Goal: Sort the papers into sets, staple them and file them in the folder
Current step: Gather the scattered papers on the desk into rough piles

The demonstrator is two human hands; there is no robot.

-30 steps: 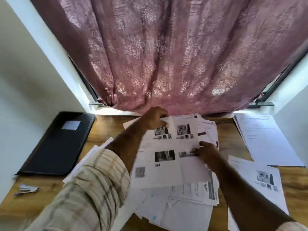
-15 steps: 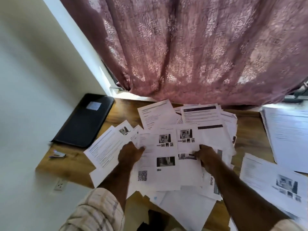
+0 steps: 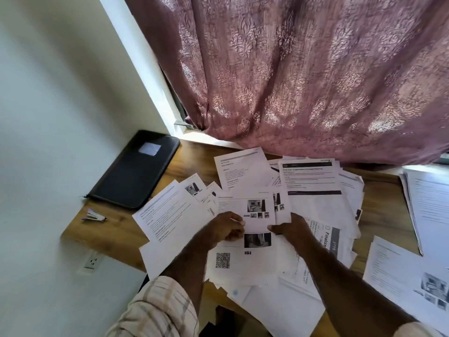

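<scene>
The papers [image 3: 313, 205] lie spread in a loose, overlapping fan over the middle of the wooden desk [image 3: 114, 229], probably so that many headings and photographs show at once and like pages can be matched. Both hands meet on one sheet with small photographs [image 3: 257, 210], which lies on top of the heap. The left hand [image 3: 224, 229] holds its lower left edge — the fingers are curled and the thumb seems to pinch the paper against them. The right hand [image 3: 291, 228] rests at the lower right corner of the same sheet; its fingers are bent toward the paper, but whether they pinch it or only press it down I cannot tell. Held at two corners, a thin sheet can be lifted or slid without bending and without dragging its neighbours.

Two separate piles lie at the right side of the desk, a text pile [image 3: 430, 205] further back and a pile with photographs [image 3: 408, 276] nearer — I judge these are sets already begun. The black folder [image 3: 136, 171] lies closed at the far left corner, against the wall, and the small stapler [image 3: 94, 216] just in front of it; both are well apart from the hands, so sorting is not yet finished.
</scene>
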